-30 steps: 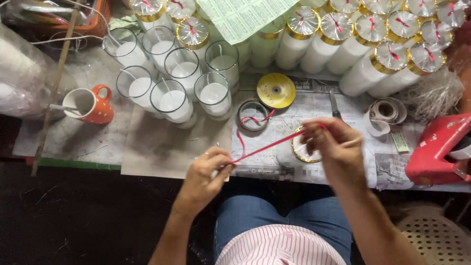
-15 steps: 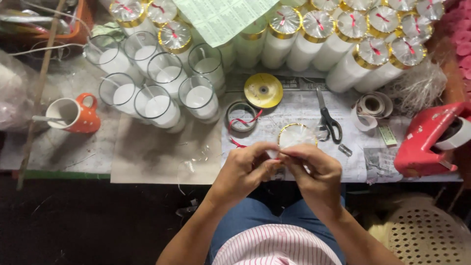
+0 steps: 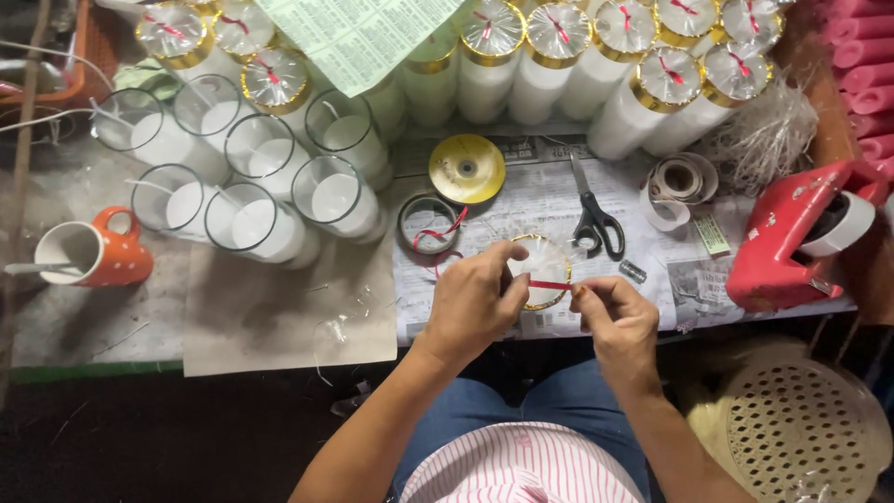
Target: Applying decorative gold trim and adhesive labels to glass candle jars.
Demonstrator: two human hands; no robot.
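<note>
Drawn together since a second ago, when spread wide with a long red strand stretched between; no change from half a second ago beyond a slightly tighter pinch. Left hand (image 3: pixel 470 303) closed, thumb and forefinger nipping one end of the red ribbon (image 3: pixel 549 285); right hand (image 3: pixel 619 321) closed too, pinching the other end just beside it. Ribbon short and taut, running nearly level from left to right, laid across the gold-rimmed candle top (image 3: pixel 545 265).

Judged as mid-tie: seems to be cinching or knotting the ribbon over the covered top. Calls next for steady tension at both ends and a fingertip kept on the crossing, lest the ribbon slip off the rim.

Candle held at the near edge of the tabletop (image 3: pixel 279 317), round top facing up toward the camera; long axis therefore probably running away downward, body hidden behind the hands. Near, on the newspaper: ribbon spool (image 3: pixel 428 224), scissors (image 3: pixel 594 219), yellow tape roll (image 3: pixel 467 169).
</note>
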